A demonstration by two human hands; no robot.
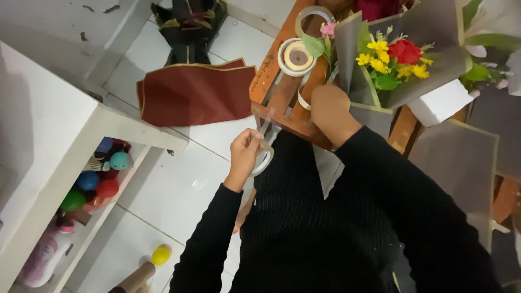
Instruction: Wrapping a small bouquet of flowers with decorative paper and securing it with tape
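1. Sleeves of black knit cover both of the person's arms at the bottom of the view, above a white tiled floor [179,190].
2. The left hand [245,152] is raised just off the near edge of the wooden crate table [282,97]. Its fingers are curled and pinched on a roll of clear tape [263,159], which hangs at the fingertips.
3. A strip of clear tape [266,120] runs up from that roll. Its long axis is steep, leaning slightly right, and its free end points towards the near edge of the table.
4. The right hand [329,108] rests on the table's near edge, closed in a fist on the lower, narrow end of the grey wrapping paper [429,59]. How the individual fingers lie cannot be told.
5. The wrap holds a bouquet [399,58] of yellow flowers and a red one. Its long axis slants from the fist up and right, so the blooms point towards the far right.
6. Two more tape rolls [296,56] lie on the table's left side, just left of the bouquet.
7. On the floor left of the table lies a dark red sheet of paper [190,95]. A white shelf unit [65,163] at the left edge holds coloured balls [100,182].
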